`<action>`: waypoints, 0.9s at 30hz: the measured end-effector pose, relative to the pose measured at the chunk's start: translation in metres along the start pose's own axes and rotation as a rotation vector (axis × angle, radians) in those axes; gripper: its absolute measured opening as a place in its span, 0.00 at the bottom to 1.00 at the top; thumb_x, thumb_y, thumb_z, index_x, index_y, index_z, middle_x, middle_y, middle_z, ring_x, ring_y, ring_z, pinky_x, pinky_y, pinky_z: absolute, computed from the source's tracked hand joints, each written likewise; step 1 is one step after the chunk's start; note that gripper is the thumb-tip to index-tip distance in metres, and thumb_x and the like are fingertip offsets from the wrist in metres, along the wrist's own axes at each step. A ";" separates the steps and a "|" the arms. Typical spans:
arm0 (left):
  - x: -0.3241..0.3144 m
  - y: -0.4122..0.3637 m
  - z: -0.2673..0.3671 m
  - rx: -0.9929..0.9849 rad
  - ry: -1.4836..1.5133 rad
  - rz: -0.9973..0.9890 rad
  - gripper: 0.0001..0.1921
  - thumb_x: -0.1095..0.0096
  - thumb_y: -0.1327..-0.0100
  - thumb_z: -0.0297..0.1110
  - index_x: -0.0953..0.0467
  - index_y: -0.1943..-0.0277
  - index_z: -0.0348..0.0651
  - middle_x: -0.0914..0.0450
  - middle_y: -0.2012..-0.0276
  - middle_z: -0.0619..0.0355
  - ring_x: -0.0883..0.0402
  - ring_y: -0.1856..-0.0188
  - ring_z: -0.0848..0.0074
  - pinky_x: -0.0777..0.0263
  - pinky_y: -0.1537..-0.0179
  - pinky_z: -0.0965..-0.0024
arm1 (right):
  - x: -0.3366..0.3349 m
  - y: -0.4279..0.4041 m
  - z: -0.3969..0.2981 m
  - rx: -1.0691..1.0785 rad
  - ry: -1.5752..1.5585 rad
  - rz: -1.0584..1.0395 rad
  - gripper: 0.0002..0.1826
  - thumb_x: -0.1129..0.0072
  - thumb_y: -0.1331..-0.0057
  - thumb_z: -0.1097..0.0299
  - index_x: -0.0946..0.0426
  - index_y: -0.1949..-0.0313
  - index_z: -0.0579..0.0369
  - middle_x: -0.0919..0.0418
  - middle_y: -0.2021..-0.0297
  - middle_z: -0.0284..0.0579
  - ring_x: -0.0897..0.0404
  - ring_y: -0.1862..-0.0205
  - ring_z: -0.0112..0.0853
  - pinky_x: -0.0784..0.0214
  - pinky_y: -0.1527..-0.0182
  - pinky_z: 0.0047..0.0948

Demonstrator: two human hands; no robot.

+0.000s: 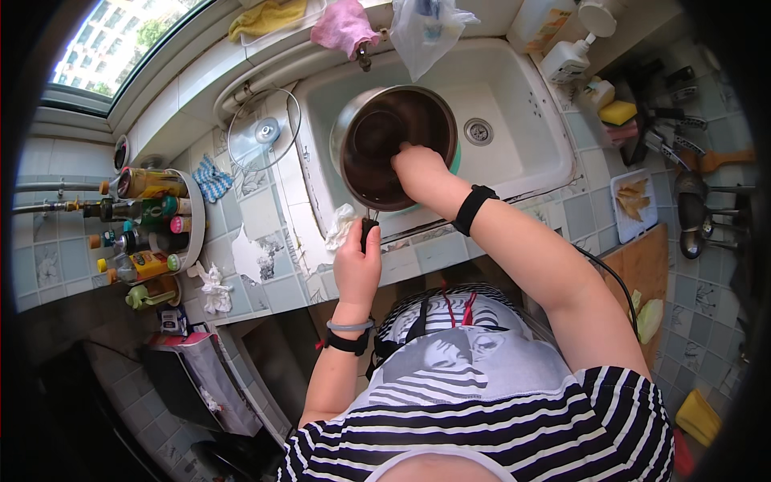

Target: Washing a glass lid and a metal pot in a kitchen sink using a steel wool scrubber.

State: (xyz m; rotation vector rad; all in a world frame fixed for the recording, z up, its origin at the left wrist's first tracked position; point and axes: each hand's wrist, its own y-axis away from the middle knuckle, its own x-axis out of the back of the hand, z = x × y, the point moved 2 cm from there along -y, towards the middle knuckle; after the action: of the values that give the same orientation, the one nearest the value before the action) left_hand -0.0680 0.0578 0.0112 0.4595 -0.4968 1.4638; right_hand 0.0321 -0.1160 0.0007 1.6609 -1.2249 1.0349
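Note:
A deep round pan [373,129] with a dark inside is held tilted over the left part of the white sink [512,159]. My left hand [357,259] grips its black handle near the sink's front edge. My right hand [421,172] reaches inside the pan with fingers curled against the inner wall; whether it holds something there is hidden. Part of a green rim [456,158] shows behind the pan. Crumpled white paper [341,226] lies beside the handle. The glass lid [265,129] rests on the tiles left of the sink.
Bottles stand in a white rack [196,223] at the left, near a blue checked cloth [212,178]. A pink cloth [344,27] hangs over the tap [364,57], beside a plastic bag [429,33]. At the right are a pump bottle [566,61], a yellow sponge [617,112] and a wooden board [653,265].

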 end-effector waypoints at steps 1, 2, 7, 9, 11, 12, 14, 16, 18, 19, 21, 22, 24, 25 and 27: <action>-0.002 0.001 0.002 0.000 0.001 0.001 0.17 0.42 0.32 0.40 0.24 0.49 0.34 0.18 0.68 0.42 0.18 0.68 0.52 0.26 0.67 0.60 | -0.002 -0.002 -0.002 -0.027 -0.080 -0.030 0.10 0.46 0.43 0.74 0.17 0.63 0.55 0.20 0.58 0.54 0.18 0.59 0.47 0.25 0.56 0.41; -0.005 0.002 0.004 -0.015 -0.072 -0.015 0.17 0.42 0.32 0.40 0.24 0.49 0.34 0.18 0.68 0.42 0.19 0.67 0.51 0.26 0.66 0.58 | -0.006 -0.008 -0.007 -0.073 -0.326 -0.148 0.12 0.47 0.42 0.75 0.17 0.60 0.58 0.20 0.54 0.54 0.18 0.58 0.51 0.25 0.55 0.42; 0.004 -0.008 -0.003 0.082 0.019 -0.014 0.16 0.42 0.32 0.37 0.26 0.48 0.32 0.19 0.69 0.47 0.22 0.70 0.65 0.28 0.64 0.67 | -0.012 0.003 -0.023 0.062 -0.723 -0.004 0.14 0.44 0.40 0.70 0.19 0.56 0.61 0.26 0.45 0.53 0.28 0.42 0.46 0.32 0.44 0.37; 0.010 -0.003 0.001 0.088 -0.004 -0.038 0.17 0.43 0.32 0.38 0.25 0.49 0.34 0.18 0.68 0.45 0.20 0.67 0.57 0.27 0.64 0.62 | 0.009 0.009 -0.006 0.025 0.237 -0.199 0.14 0.44 0.43 0.71 0.19 0.58 0.61 0.26 0.49 0.54 0.25 0.48 0.45 0.30 0.48 0.37; 0.003 -0.001 0.009 0.074 -0.015 -0.077 0.17 0.43 0.32 0.40 0.25 0.49 0.36 0.18 0.67 0.42 0.18 0.65 0.50 0.26 0.65 0.58 | 0.011 0.003 0.020 -0.020 0.332 0.038 0.14 0.44 0.46 0.70 0.18 0.61 0.60 0.25 0.53 0.53 0.25 0.53 0.42 0.29 0.51 0.37; -0.001 0.000 0.010 0.065 0.012 -0.086 0.16 0.43 0.32 0.40 0.25 0.49 0.36 0.18 0.67 0.43 0.19 0.65 0.50 0.26 0.65 0.58 | 0.015 -0.007 0.018 -0.114 0.258 -0.023 0.18 0.46 0.47 0.75 0.21 0.55 0.65 0.27 0.49 0.57 0.25 0.50 0.47 0.29 0.49 0.39; -0.006 -0.001 0.012 0.056 0.066 -0.097 0.15 0.44 0.31 0.39 0.25 0.51 0.36 0.19 0.68 0.43 0.19 0.66 0.51 0.27 0.65 0.59 | 0.001 -0.012 0.015 -0.020 0.188 0.224 0.21 0.48 0.47 0.78 0.25 0.51 0.66 0.29 0.46 0.60 0.26 0.47 0.50 0.30 0.46 0.40; -0.003 -0.003 0.009 0.089 0.074 -0.126 0.15 0.44 0.31 0.39 0.25 0.51 0.36 0.19 0.68 0.43 0.19 0.67 0.51 0.27 0.65 0.60 | 0.012 -0.009 -0.010 0.098 -0.249 0.123 0.30 0.55 0.47 0.86 0.35 0.41 0.69 0.37 0.38 0.67 0.33 0.38 0.54 0.36 0.38 0.44; -0.003 -0.004 0.008 0.122 0.084 -0.158 0.16 0.44 0.31 0.39 0.25 0.50 0.35 0.19 0.68 0.43 0.19 0.67 0.52 0.27 0.65 0.60 | 0.005 -0.007 -0.020 0.358 -0.248 0.230 0.29 0.53 0.47 0.84 0.34 0.41 0.69 0.38 0.37 0.65 0.35 0.35 0.51 0.39 0.35 0.43; -0.006 -0.004 0.012 0.091 0.109 -0.146 0.16 0.44 0.31 0.40 0.25 0.50 0.36 0.19 0.69 0.44 0.19 0.68 0.53 0.27 0.65 0.61 | 0.005 -0.005 -0.019 0.425 -0.119 0.332 0.30 0.52 0.47 0.84 0.34 0.41 0.68 0.37 0.37 0.64 0.36 0.35 0.51 0.40 0.35 0.42; -0.009 -0.004 0.016 0.065 0.137 -0.130 0.16 0.44 0.31 0.40 0.25 0.50 0.36 0.19 0.69 0.44 0.19 0.68 0.54 0.27 0.65 0.61 | 0.013 0.000 -0.010 0.407 -0.008 0.342 0.28 0.50 0.47 0.82 0.31 0.43 0.67 0.36 0.38 0.62 0.36 0.35 0.50 0.39 0.36 0.43; -0.009 -0.004 0.018 0.061 0.134 -0.107 0.16 0.44 0.31 0.40 0.25 0.50 0.36 0.19 0.69 0.44 0.19 0.67 0.55 0.27 0.65 0.61 | 0.020 0.002 -0.008 0.392 0.099 0.353 0.25 0.48 0.47 0.80 0.29 0.46 0.66 0.34 0.39 0.61 0.35 0.35 0.49 0.39 0.37 0.43; -0.007 -0.005 0.018 0.058 0.137 -0.081 0.16 0.44 0.31 0.40 0.25 0.50 0.36 0.19 0.69 0.45 0.19 0.67 0.55 0.27 0.65 0.62 | 0.032 0.006 -0.009 0.280 0.175 0.277 0.23 0.46 0.47 0.78 0.27 0.49 0.64 0.31 0.42 0.59 0.33 0.37 0.48 0.38 0.39 0.43; -0.005 -0.006 0.014 0.099 0.121 -0.089 0.16 0.44 0.32 0.41 0.25 0.50 0.37 0.18 0.68 0.45 0.19 0.66 0.55 0.27 0.64 0.62 | 0.036 0.008 -0.006 0.163 0.250 0.203 0.20 0.44 0.47 0.77 0.25 0.52 0.62 0.29 0.45 0.56 0.32 0.39 0.47 0.38 0.41 0.43; -0.003 -0.007 0.006 0.141 0.107 -0.095 0.16 0.43 0.32 0.41 0.24 0.50 0.37 0.18 0.67 0.45 0.18 0.66 0.54 0.27 0.64 0.61 | 0.038 0.015 0.006 0.063 0.212 0.118 0.16 0.38 0.48 0.74 0.23 0.57 0.56 0.26 0.56 0.50 0.28 0.49 0.46 0.34 0.48 0.45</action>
State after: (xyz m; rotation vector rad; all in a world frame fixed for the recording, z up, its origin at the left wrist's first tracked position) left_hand -0.0610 0.0514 0.0149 0.5062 -0.2843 1.4285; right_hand 0.0255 -0.1365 0.0360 1.4960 -1.1709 1.2988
